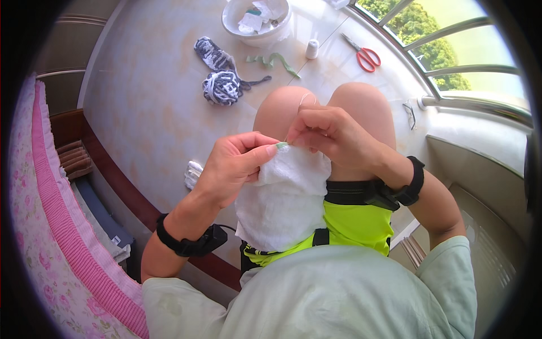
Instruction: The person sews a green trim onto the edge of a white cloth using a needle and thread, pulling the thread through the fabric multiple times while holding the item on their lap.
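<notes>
Shirt (339,294): pale green, nearest the lens, fills the lower middle.
Floor (152,90): glossy pale tile with tan marbling, beyond the knees.
Bedding (79,226): pink floral, gathered pink band, along the left side.
Window (432,51): upper right, metal bars, trees outside.
Legs (361,121): bare, knees bent and side by side; neon yellow-and-black shorts (355,220).
White cloth (282,203): the work piece. Draped over the left thigh, top edge drawn up to both hands near the knee.
Left hand (231,164): grasping; thumb and forefinger pinch the cloth's top edge at a green scrap (281,145).
Right hand (333,133): closed in a pinch on thread (302,100), which loops out above it; fingertips just beside the left's. Can't tell if a needle is in there, too fine.
Basin (227,21): white, round, top centre, scraps inside.
Yarn (221,87): grey-and-white ball, knitted piece (213,53) just beside it.
Scissors (368,59): red handles, near the window.
Green strip (286,64): wavy, on the tile between yarn and spool.
Spool (312,49): white, upright.
</notes>
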Available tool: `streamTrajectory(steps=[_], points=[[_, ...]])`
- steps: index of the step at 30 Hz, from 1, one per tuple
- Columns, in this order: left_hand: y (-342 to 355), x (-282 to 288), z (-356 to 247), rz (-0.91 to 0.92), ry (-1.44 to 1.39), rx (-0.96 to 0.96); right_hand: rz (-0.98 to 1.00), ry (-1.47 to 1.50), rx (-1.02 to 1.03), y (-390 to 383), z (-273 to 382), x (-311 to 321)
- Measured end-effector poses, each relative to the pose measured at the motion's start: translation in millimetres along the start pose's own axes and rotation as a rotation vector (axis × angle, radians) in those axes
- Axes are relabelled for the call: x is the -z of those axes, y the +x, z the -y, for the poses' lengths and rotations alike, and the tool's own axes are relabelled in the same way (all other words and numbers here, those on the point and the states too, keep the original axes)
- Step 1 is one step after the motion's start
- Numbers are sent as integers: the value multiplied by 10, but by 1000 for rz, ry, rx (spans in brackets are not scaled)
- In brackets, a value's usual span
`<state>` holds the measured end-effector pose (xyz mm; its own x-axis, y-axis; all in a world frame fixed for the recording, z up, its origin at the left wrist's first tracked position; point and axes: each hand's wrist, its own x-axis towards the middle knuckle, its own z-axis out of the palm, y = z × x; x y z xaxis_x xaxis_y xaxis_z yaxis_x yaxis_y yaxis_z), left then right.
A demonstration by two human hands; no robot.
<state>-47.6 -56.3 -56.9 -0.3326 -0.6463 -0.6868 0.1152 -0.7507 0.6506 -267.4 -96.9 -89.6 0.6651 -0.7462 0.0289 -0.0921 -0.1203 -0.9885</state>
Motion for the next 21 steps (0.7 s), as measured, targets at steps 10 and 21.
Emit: streamTrajectory(steps=[10,21], points=[[101,-57,-28,96,50,-51,59,365,-201,-14,4,57],[3,-125,27,-71,-2,3,-108,-466,438,71,140,-94]])
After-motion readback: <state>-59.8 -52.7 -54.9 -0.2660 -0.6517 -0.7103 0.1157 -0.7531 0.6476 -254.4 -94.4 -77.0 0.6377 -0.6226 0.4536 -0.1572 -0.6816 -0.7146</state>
